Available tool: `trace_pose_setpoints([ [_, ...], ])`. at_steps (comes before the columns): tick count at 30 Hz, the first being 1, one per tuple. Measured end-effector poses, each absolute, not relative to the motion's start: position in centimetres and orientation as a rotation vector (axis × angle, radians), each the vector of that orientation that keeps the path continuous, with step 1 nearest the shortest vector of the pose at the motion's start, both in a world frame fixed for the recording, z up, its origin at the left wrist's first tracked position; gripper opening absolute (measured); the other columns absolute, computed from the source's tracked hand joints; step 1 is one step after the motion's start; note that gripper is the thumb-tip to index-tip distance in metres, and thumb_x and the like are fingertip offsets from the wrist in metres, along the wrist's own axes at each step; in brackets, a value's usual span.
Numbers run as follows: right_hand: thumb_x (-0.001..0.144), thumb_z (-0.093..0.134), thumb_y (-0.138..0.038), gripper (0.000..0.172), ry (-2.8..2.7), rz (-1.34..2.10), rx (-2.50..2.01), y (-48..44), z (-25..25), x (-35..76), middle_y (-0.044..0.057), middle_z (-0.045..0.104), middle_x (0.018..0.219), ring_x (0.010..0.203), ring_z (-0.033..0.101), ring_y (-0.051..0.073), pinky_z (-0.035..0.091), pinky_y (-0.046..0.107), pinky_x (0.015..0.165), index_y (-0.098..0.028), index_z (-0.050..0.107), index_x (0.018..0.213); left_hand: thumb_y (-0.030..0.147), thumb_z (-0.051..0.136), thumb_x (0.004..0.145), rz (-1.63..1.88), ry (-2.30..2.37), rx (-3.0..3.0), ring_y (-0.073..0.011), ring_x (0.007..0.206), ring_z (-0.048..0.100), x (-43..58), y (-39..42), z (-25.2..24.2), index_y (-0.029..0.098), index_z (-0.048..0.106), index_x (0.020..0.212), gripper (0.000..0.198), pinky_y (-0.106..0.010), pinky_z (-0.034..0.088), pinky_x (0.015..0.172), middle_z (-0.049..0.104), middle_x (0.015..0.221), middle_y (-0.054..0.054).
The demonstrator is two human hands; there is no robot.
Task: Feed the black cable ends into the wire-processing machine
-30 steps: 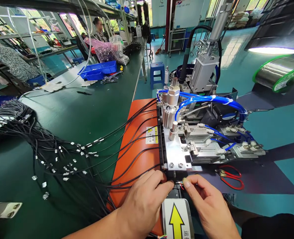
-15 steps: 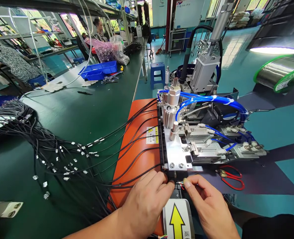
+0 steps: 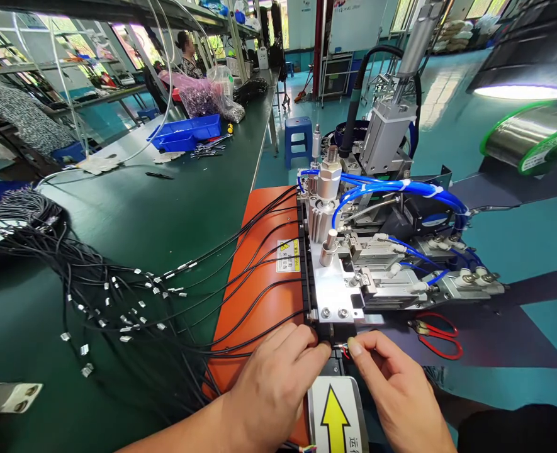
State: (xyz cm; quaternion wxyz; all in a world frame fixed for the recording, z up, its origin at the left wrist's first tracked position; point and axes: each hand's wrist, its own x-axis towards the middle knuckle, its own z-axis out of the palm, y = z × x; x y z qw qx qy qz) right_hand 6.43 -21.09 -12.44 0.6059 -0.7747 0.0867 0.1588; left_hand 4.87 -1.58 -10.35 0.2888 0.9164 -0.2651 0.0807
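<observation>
In the head view, my left hand [image 3: 278, 374] is closed at the near end of the machine [image 3: 335, 289], its thumb and forefinger pinching the end of a black cable, mostly hidden under the fingers. Thin coloured wires [image 3: 343, 350] stick out from that end towards my right hand [image 3: 394, 384], which pinches their tips between thumb and forefinger. Both hands are just in front of the metal plate and beside the feed track. Below them lies a label with a yellow arrow [image 3: 335, 415]. Several black cables [image 3: 269, 286] run from the machine over its orange cover [image 3: 259, 264].
A bundle of black cables [image 3: 84, 264] with silvery ends lies on the green table [image 3: 141, 207]. Red-handled cutters [image 3: 441, 336] rest right of the machine. A solder wire spool [image 3: 533, 138] hangs at right, under a lamp [image 3: 523, 82]. A blue tray [image 3: 188, 131] stands further back.
Almost nothing differs; both hands keep their places and grips. The view has shifted very slightly.
</observation>
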Motion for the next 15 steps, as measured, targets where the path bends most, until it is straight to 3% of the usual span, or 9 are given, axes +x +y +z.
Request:
trace_pose_setpoints([
  [15, 0.086, 0.061, -0.065, 0.042, 0.223, 0.424, -1.783, -21.04, -12.3, 6.29, -0.002, 0.059, 0.069, 0.064, 0.052, 0.015, 0.044, 0.021, 0.057, -0.024, 0.067, 0.084, 0.003, 0.048, 0.091, 0.213, -0.702, 2.447, -0.0209, 0.08, 0.054, 4.79, -1.6, -10.5, 0.011, 0.066, 0.11, 0.027, -0.034, 0.053, 0.07, 0.06, 0.09, -0.009],
])
